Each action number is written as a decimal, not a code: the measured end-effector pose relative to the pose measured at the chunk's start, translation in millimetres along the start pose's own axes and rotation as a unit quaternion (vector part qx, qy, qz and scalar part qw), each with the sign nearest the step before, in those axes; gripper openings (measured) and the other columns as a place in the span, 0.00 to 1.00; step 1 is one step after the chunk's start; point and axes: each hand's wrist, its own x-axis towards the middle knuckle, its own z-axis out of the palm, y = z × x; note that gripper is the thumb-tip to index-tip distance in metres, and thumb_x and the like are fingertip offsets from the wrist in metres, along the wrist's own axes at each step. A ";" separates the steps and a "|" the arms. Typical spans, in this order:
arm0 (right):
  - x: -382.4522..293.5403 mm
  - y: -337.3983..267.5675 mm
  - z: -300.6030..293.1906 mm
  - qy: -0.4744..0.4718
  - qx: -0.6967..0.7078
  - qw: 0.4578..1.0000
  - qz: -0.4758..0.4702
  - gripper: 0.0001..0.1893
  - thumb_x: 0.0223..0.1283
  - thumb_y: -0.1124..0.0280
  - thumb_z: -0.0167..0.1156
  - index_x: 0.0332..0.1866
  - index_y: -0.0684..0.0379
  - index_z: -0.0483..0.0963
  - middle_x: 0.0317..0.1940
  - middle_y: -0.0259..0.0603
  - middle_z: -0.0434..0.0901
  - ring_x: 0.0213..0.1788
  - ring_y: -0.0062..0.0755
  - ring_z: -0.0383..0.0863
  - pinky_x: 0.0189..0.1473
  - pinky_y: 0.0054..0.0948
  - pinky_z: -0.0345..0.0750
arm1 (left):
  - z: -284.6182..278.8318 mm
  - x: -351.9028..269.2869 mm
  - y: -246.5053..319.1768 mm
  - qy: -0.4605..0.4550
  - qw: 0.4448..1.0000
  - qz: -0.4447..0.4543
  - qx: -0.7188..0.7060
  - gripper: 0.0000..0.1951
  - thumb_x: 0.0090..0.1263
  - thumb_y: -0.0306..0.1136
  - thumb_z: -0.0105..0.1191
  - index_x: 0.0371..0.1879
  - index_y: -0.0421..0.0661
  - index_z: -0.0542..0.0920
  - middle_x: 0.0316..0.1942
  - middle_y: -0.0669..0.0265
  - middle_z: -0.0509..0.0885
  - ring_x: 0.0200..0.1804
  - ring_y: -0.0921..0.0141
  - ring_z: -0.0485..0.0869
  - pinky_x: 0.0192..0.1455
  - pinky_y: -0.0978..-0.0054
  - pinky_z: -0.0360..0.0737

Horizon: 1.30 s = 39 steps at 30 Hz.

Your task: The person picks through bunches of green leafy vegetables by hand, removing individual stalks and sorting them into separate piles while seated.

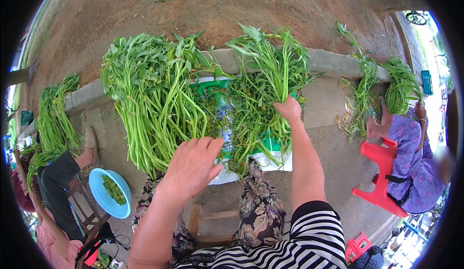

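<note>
My right hand (290, 109) grips a bunch of leafy greens, which look like water spinach (270, 60), by the stems; the leaves point away from me. Below it, loose leaves and trimmed stems (250, 124) are heaped on a green and white plastic sack (270, 143) that bears writing. To the left lies a large pile of the same long-stemmed greens (156, 105), leaves resting over a low concrete kerb (326, 64). My left hand (195, 165) hovers by the pile's lower right stems, back upward and thumb apart, with nothing visible in it.
A light blue basin (108, 192) with some leaves stands at left, near a seated person's leg (58, 192). Another person in purple patterned clothes (409, 160) sits at right by a red plastic stool (380, 174), holding greens (398, 84). Bare soil (217, 7) lies beyond the kerb.
</note>
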 end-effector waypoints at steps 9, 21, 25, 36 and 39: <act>-49.0 25.6 -107.3 -0.081 0.405 0.908 -0.074 0.14 0.47 0.72 0.63 0.39 0.67 0.77 0.31 0.40 0.81 0.32 0.27 0.80 0.36 0.28 0.77 | -5.3 -5.9 3.0 0.024 1.000 0.016 -0.013 0.24 0.55 0.35 0.59 0.51 0.43 0.70 0.45 0.56 0.77 0.47 0.56 0.75 0.50 0.62 0.73; -127.4 -3.7 -193.3 -0.095 0.574 0.799 -0.151 0.17 0.46 0.71 0.59 0.43 0.67 0.72 0.31 0.44 0.81 0.39 0.38 0.82 0.35 0.30 0.80 | -17.8 -21.6 -4.0 0.049 0.998 0.019 -0.032 0.24 0.57 0.37 0.58 0.53 0.43 0.70 0.45 0.54 0.77 0.48 0.54 0.76 0.51 0.60 0.73; -143.9 -12.4 -220.3 -0.037 0.548 0.827 -0.122 0.16 0.48 0.70 0.57 0.42 0.67 0.71 0.27 0.47 0.79 0.32 0.39 0.82 0.33 0.32 0.81 | -32.4 -29.7 -12.7 0.070 0.996 -0.002 -0.049 0.24 0.57 0.36 0.58 0.54 0.44 0.70 0.45 0.52 0.77 0.49 0.54 0.76 0.51 0.60 0.73; -207.4 -60.9 -289.9 -0.049 0.680 0.708 -0.184 0.14 0.53 0.71 0.55 0.44 0.67 0.71 0.30 0.45 0.77 0.28 0.33 0.80 0.30 0.31 0.79 | -41.2 -47.3 -19.7 0.110 0.992 -0.004 -0.059 0.24 0.58 0.37 0.59 0.54 0.46 0.70 0.46 0.53 0.77 0.49 0.54 0.76 0.51 0.60 0.74; -218.5 -70.3 -292.3 -0.077 0.727 0.655 -0.191 0.16 0.53 0.71 0.54 0.47 0.65 0.70 0.32 0.43 0.77 0.30 0.34 0.79 0.31 0.34 0.79 | -38.8 -47.0 -21.9 0.169 0.983 0.026 -0.069 0.22 0.58 0.36 0.59 0.52 0.43 0.72 0.45 0.53 0.79 0.46 0.56 0.78 0.49 0.62 0.75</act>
